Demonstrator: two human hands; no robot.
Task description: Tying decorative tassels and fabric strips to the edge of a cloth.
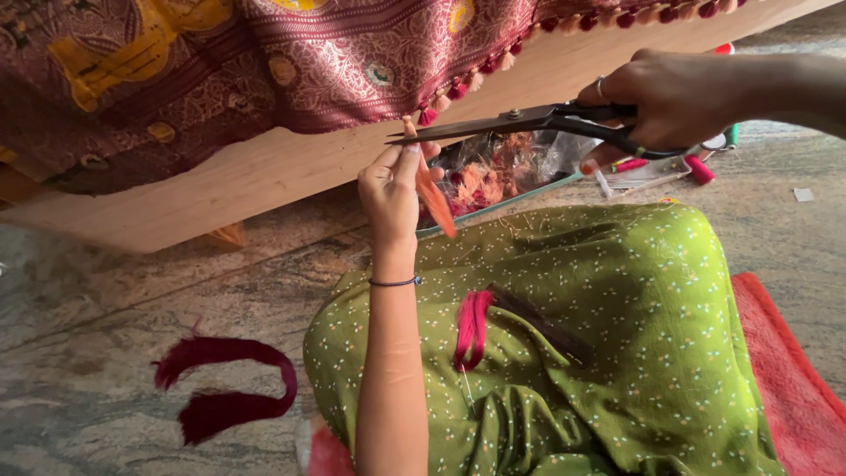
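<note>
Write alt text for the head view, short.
A person's right hand holds black scissors at an orange thread tassel pinched by the left hand, below the tasselled edge of a maroon patterned cloth on a wooden board. Pink thread lies on the green-clad lap.

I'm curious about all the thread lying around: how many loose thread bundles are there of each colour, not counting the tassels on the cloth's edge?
Orange, held in the left hand: 1
Pink, on the green lap: 1
Maroon, on the floor: 1
Total: 3
</note>
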